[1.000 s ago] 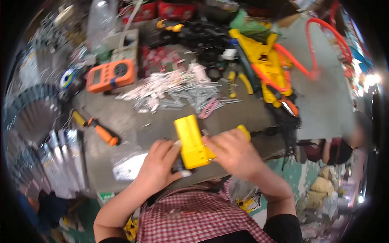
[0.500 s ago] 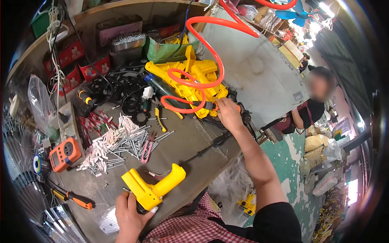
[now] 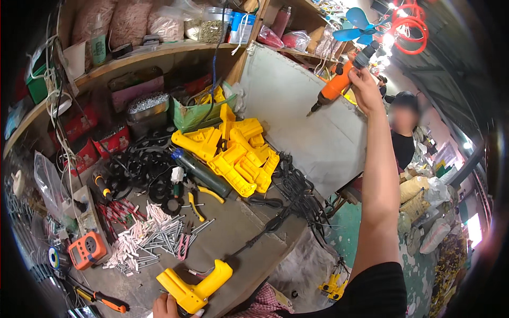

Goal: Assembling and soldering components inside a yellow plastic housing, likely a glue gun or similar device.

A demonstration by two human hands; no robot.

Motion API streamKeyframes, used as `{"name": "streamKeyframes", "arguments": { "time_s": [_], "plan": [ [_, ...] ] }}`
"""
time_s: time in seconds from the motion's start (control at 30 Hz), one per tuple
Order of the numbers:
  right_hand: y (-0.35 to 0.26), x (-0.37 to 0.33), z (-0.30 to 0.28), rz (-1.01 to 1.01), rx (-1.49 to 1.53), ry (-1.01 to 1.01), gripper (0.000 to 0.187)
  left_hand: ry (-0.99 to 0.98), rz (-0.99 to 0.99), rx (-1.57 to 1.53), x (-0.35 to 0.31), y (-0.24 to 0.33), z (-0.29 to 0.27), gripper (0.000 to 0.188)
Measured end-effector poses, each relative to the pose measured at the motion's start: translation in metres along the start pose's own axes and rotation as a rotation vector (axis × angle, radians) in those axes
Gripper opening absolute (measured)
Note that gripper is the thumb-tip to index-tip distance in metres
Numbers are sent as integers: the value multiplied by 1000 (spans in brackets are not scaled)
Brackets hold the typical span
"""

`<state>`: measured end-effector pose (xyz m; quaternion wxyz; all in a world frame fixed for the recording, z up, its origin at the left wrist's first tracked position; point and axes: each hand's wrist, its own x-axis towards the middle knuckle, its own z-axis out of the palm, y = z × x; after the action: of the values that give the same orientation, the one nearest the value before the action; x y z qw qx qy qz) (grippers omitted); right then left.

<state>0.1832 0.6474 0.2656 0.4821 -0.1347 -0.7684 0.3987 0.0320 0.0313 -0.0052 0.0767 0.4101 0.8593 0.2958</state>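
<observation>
High at the upper right my right hand [image 3: 367, 91] is wrapped round an orange power screwdriver [image 3: 336, 86]; its dark bit tip points down and left. At the lower edge my left hand [image 3: 165, 306] has its fingers on the end of a yellow plastic gun-shaped housing [image 3: 186, 292], which rests on the bench. Much of that hand is cut off by the frame. Thin wires show between the housing's two arms, and a black cable [image 3: 249, 244] runs from it toward a bundle of black cords [image 3: 297, 193].
Yellow housing parts [image 3: 233, 153] lie piled mid-bench beside a dark cylinder [image 3: 204, 175] and yellow-handled pliers [image 3: 196, 206]. Metal rods with pale ends [image 3: 146, 238] are heaped near an orange meter [image 3: 87, 250]. A red coiled hose [image 3: 411, 32] hangs upper right; a person [image 3: 404, 135] is beyond.
My right hand has lifted the screwdriver from beside the yellow parts, up and right. The red hose has drawn up with it. The view has tilted upward; my left hand stays at the housing.
</observation>
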Motion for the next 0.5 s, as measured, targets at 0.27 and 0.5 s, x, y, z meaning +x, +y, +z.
{"name": "streamKeyframes", "arguments": {
  "time_s": [0.27, 0.5],
  "plan": [
    [19, 0, 6, 141, 94, -102, 49, -85, -63, 51, -1, -5, 1, 79],
    [1, -57, 65, -301, -969, 474, 29, 41, 56, 178, 11, -1, 3, 77]
  ]
}}
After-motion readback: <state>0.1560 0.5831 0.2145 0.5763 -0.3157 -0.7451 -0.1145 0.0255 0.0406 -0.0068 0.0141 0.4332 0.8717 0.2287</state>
